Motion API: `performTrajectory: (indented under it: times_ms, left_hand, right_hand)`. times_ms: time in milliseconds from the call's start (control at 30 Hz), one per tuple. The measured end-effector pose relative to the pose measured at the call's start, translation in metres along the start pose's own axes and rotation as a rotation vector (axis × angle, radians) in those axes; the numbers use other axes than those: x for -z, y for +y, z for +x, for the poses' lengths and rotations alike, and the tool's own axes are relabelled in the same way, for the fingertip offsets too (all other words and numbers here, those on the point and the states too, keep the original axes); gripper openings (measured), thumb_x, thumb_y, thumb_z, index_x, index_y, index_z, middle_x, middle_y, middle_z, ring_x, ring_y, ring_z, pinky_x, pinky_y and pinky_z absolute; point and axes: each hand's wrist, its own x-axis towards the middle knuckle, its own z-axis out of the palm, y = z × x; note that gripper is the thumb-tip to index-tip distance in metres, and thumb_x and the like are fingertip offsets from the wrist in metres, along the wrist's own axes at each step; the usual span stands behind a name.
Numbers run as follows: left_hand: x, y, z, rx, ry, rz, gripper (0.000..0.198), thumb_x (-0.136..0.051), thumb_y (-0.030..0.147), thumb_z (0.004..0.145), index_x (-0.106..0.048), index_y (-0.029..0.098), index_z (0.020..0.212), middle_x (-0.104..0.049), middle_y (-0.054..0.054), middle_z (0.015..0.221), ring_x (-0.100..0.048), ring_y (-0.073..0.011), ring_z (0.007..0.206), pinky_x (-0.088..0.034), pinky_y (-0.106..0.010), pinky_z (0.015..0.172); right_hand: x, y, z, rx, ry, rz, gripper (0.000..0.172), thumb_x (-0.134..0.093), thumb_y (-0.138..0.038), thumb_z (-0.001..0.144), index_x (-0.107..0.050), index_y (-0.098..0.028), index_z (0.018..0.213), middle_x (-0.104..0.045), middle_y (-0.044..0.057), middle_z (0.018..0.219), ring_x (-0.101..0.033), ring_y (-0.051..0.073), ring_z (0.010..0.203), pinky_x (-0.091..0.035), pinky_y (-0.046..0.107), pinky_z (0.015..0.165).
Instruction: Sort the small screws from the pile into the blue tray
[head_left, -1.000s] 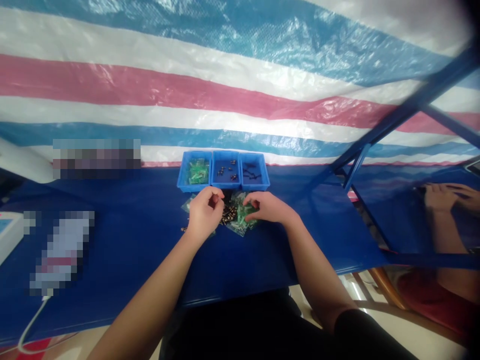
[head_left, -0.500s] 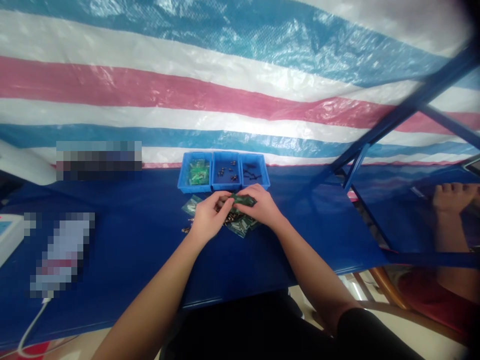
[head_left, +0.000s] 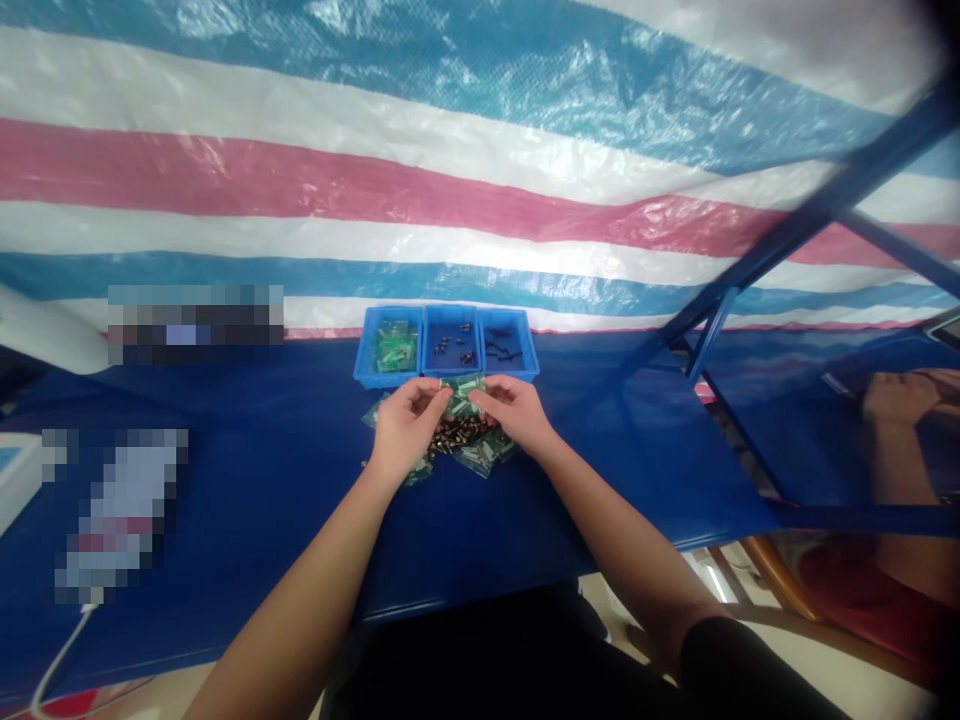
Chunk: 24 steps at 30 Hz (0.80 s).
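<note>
While L hand (head_left: 409, 427) & R hand (head_left: 519, 412) pinch pkt (head_left: 463, 397), bins (head_left: 452, 364) hold green bags (head_left: 397, 346), metal pcs (head_left: 467, 358), dark bits (head_left: 503, 353).

Left hand (head_left: 405, 430), right hand (head_left: 523, 412), one green bag (head_left: 463, 396) pinched between them!
It's up over a heap of small metal parts (head_left: 457, 436), more bags (head_left: 481, 459) beside, while three blue bins (head_left: 444, 326) line up near the far edge of the table (head_left: 480, 545).
</note>
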Motion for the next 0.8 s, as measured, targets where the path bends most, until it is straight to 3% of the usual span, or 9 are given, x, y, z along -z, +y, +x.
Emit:
performTrajectory:
  times_ms: [100,433,800]
  left_hand:
    - [0.0,-0.001,0.001,-0.003,0.01,0.016,0.027,-0.069,0.041,0.081,-0.066,0.017,0.093,-0.061,0.001,0.064,-0.054,-0.0097,0.051,-0.045,-0.02,0.049]
    - [0.0,-0.009,0.001,-0.053,0.003,0.088,0.023,-0.067,0.04,0.083,-0.068,0.018,0.088,-0.066,-0.002,0.076,-0.061,-0.0142,0.068,-0.049,-0.025,0.065]
    - [-0.002,-0.012,0.0,-0.035,-0.019,0.014,0.027,-0.069,0.038,0.08,-0.067,0.018,0.098,-0.067,-0.003,0.08,-0.064,-0.0154,0.069,-0.049,-0.026,0.065]
  right_hand:
    - [-0.001,-0.001,0.0,-0.015,0.014,0.044,0.029,-0.078,-0.044,0.07,-0.067,-0.019,0.081,-0.061,-0.002,0.058,-0.053,0.011,0.048,-0.042,0.024,0.046]
    - [-0.004,-0.003,0.001,-0.079,0.154,0.088,0.031,-0.086,-0.04,0.057,-0.069,-0.018,0.071,-0.065,-0.002,0.057,-0.05,0.009,0.045,-0.041,0.024,0.046]
    - [-0.002,-0.004,0.001,-0.005,0.122,-0.013,0.032,-0.078,-0.047,0.068,-0.065,-0.019,0.077,-0.064,-0.001,0.061,-0.053,0.011,0.049,-0.044,0.025,0.049]
